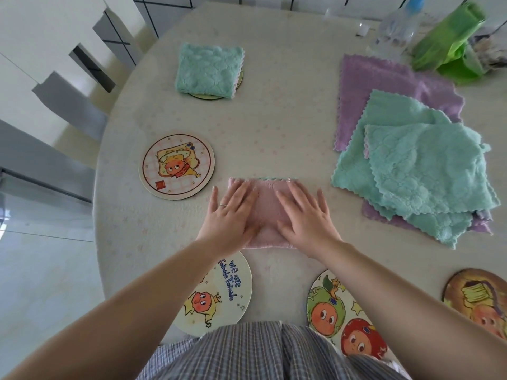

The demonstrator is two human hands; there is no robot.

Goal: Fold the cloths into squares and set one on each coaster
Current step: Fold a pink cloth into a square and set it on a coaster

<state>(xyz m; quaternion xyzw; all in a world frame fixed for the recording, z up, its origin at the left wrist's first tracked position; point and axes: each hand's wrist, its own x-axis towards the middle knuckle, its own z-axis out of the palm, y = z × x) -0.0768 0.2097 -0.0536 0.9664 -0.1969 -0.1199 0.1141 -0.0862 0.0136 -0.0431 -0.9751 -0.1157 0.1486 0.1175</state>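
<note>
A folded pink cloth (270,212) is pressed flat on the table (288,113) by the left hand (233,215) and the right hand (304,218), fingers straight and slightly spread. Just below the cloth lies a coaster (219,294) on which "we are Twinkle Twinkle" can be read. Left of the cloth a toast-picture coaster (177,165) is seen. Beyond it, a folded teal cloth (208,69) is set on another coaster (238,80). Right of the pink cloth, unfolded cloths (411,165) are stacked.

Left hand (229,215), right hand (304,218): flat, side by side.
</note>
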